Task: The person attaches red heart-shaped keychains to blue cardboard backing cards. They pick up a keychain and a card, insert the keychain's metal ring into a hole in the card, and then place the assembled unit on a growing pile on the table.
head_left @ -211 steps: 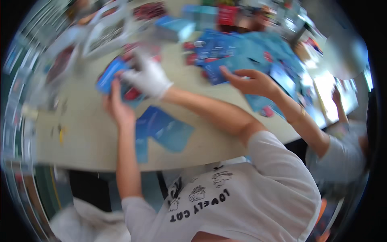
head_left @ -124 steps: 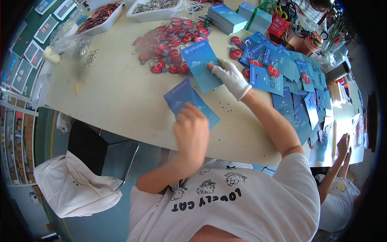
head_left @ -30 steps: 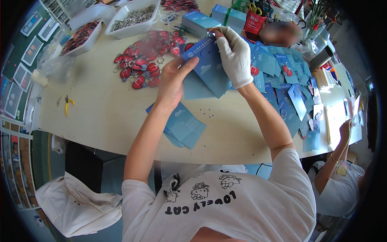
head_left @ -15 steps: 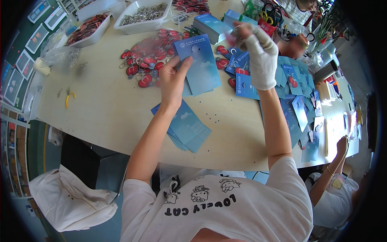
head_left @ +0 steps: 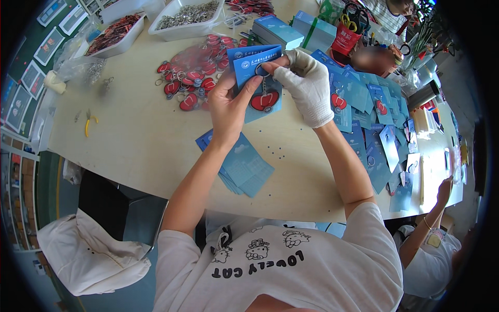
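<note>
Several blue cards [head_left: 244,75] are gripped between the thumb and fingers of my left hand [head_left: 227,112], above the table. The front one stands apart from those behind it. A red keychain [head_left: 265,101] with a short chain hangs in front of this card. Its metal ring is at the upper part of the card, pinched by my right hand [head_left: 307,86], which wears a white glove with bare fingertips. Whether the ring passes through the card's hole, I cannot tell. Below my left wrist a fanned stack of blue cards [head_left: 245,165] lies on the table.
Loose red keychains [head_left: 193,80] are heaped beyond my left hand. Cards with keychains [head_left: 382,104] spread to the right. White tubs [head_left: 200,28] and banded card stacks [head_left: 278,32] stand at the back. Yellow-handled pliers [head_left: 90,125] lie left. Another person's arm [head_left: 434,210] is at far right.
My right hand has come left and down to the cards, bringing the red keychain against the front one. The front card has parted from those behind. My left hand keeps its hold.
</note>
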A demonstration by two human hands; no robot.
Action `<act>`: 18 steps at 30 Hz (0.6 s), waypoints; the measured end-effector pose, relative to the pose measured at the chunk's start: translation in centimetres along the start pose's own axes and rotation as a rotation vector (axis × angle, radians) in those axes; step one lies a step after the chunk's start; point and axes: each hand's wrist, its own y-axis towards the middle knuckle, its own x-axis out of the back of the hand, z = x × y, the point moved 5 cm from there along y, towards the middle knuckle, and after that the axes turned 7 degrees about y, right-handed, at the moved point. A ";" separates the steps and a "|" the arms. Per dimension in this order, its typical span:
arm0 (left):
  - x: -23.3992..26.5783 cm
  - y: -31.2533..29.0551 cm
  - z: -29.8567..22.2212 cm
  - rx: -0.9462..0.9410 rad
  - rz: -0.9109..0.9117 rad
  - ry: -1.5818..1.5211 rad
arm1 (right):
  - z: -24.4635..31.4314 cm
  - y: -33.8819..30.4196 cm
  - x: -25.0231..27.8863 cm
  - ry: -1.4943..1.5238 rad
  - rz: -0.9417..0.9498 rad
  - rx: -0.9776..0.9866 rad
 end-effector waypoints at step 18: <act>0.5 -1.3 0.2 0.005 -0.213 -0.003 | -2.2 -0.8 -2.5 0.093 -0.035 0.056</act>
